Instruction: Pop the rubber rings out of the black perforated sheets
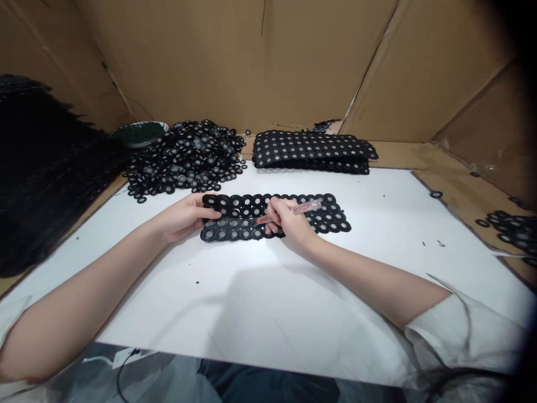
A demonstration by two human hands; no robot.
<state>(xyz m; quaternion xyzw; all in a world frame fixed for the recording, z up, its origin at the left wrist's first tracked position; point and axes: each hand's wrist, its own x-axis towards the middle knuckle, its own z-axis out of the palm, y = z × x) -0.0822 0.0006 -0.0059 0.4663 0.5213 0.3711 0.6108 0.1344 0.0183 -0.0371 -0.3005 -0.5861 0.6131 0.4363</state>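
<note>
A black sheet of joined rings [246,234] lies on the white table top, several rows deep. My left hand [184,217] grips its left end, the thumb on top and the other fingers partly hidden beneath. In my right hand [289,221] is a thin tool with a clear, reddish handle [308,206], held like a pen. The tool's tip rests at the rings near the middle of the sheet, pointing left. Whether the tip touches a ring is too small to tell.
A heap of loose black rings [188,157] and a green-filled bowl [138,133] are at the back left. Folded ring sheets [312,150] lie at the back. More rings [518,230] sit on cardboard at the right. Black strands [42,173] fill the far left.
</note>
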